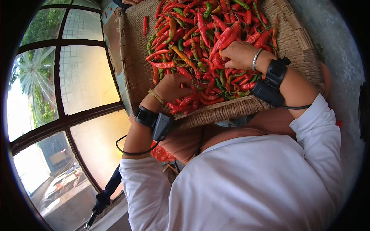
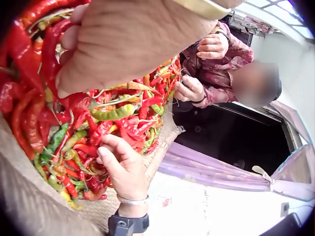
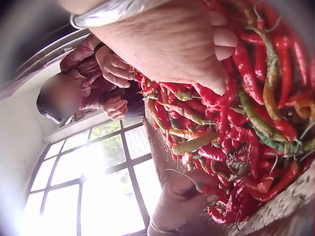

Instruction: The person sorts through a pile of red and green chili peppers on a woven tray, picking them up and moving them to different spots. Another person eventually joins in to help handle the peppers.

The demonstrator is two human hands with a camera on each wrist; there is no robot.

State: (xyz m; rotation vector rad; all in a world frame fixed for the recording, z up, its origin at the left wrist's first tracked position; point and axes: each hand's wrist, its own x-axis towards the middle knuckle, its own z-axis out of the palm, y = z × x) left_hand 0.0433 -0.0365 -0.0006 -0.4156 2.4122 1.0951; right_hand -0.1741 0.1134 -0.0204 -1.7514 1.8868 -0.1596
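Red, green and yellowish chili peppers (image 1: 200, 27) lie heaped in a shallow woven basket (image 1: 219, 112). My left hand (image 1: 171, 87) is low in the pile at the near left, its fingers bent. In the left wrist view it pinches a red chili pepper (image 2: 49, 56) between thumb and fingers. My right hand (image 1: 241, 54) reaches into the heap farther right. In the right wrist view its thumb and curled fingers meet around a red chili pepper (image 3: 227, 105), partly hidden by the hand. Both fingertips areas are surrounded by other peppers.
Another person in a patterned sleeve (image 2: 219, 88) sits across the basket, hands (image 2: 189, 89) at its far edge. A paned window (image 1: 83, 77) stands on the left, with a dark folded umbrella (image 1: 106, 196) below it. A grey wall (image 1: 335, 50) runs along the right.
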